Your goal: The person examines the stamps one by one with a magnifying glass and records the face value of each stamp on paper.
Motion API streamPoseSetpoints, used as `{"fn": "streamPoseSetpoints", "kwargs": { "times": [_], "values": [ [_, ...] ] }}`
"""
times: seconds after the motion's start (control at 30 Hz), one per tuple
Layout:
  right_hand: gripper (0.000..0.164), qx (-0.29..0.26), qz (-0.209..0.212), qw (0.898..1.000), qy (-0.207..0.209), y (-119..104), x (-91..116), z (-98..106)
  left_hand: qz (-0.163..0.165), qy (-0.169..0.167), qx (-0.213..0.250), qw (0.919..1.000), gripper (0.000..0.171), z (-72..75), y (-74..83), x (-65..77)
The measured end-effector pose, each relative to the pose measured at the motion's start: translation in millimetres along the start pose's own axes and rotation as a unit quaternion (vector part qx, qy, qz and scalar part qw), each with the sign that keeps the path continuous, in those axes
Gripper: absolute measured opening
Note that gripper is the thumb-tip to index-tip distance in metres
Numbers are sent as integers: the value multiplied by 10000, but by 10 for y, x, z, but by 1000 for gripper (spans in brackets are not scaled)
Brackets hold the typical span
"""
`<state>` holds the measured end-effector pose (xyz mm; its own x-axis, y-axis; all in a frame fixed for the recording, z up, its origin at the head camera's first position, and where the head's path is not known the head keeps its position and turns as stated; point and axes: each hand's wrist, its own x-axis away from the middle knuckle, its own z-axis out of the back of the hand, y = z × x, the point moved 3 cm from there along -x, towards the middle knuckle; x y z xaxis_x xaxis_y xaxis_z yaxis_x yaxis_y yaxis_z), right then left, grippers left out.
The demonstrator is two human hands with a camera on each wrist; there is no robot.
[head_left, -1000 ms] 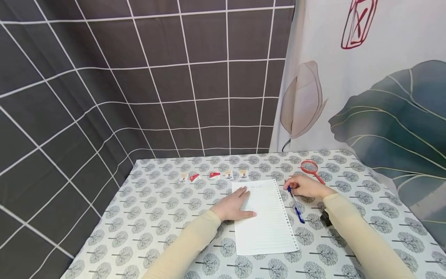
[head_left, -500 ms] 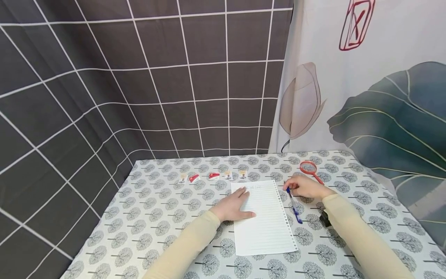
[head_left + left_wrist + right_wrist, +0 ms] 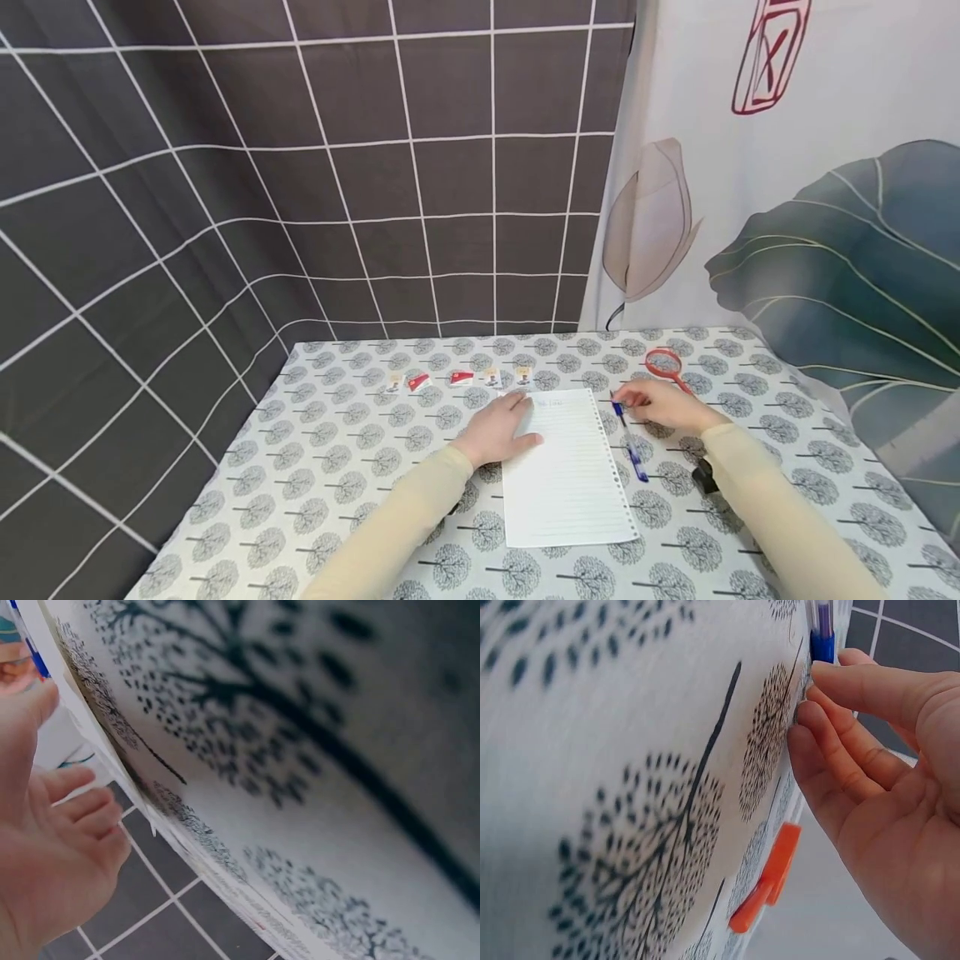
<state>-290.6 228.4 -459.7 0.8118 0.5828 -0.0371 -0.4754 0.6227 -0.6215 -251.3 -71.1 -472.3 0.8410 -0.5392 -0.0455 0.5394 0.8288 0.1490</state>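
Observation:
A sheet of lined, hole-punched paper (image 3: pixel 570 475) lies on the table, with faint writing near its top edge. My left hand (image 3: pixel 495 429) rests on the paper's upper left edge, fingers spread and thumb out; the left wrist view shows the palm side of this hand (image 3: pixel 64 840). Right of the punched edge, my right hand (image 3: pixel 660 403) pinches a blue pen (image 3: pixel 632 446) near its writing end. The pen's other end points toward me. In the right wrist view, the thumb and index finger meet at the pen's blue part (image 3: pixel 822 646).
A red magnifying glass (image 3: pixel 664 363) lies beyond my right hand; its orange-red handle (image 3: pixel 769 881) shows in the right wrist view. Several small cards or stickers (image 3: pixel 461 378) line up behind the paper. A tree-patterned cloth (image 3: pixel 337 450) covers the table, with curtains (image 3: pixel 450 183) behind.
My left hand has slid slightly up and away from me along the paper's left edge. The pen's near end has swung a little to the left; my right hand stays almost in place.

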Motion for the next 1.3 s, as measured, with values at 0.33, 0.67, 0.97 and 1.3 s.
{"fn": "streamPoseSetpoints", "kwargs": {
  "times": [0.33,0.67,0.97,1.3],
  "values": [
    [23,324,-263,9957,831,163,166,188,135,392,-381,9984,68,4,-47,-154],
    [29,391,-993,9846,1387,365,454,436,204,272,-647,9973,74,14,-119,-266],
    [28,738,-1309,9755,1607,495,661,489,484,-2,-434,9979,78,-41,-262,-358],
    [33,577,-1842,9700,1475,631,763,450,662,-113,-37,9977,80,-43,-239,-363]
  ]
}}
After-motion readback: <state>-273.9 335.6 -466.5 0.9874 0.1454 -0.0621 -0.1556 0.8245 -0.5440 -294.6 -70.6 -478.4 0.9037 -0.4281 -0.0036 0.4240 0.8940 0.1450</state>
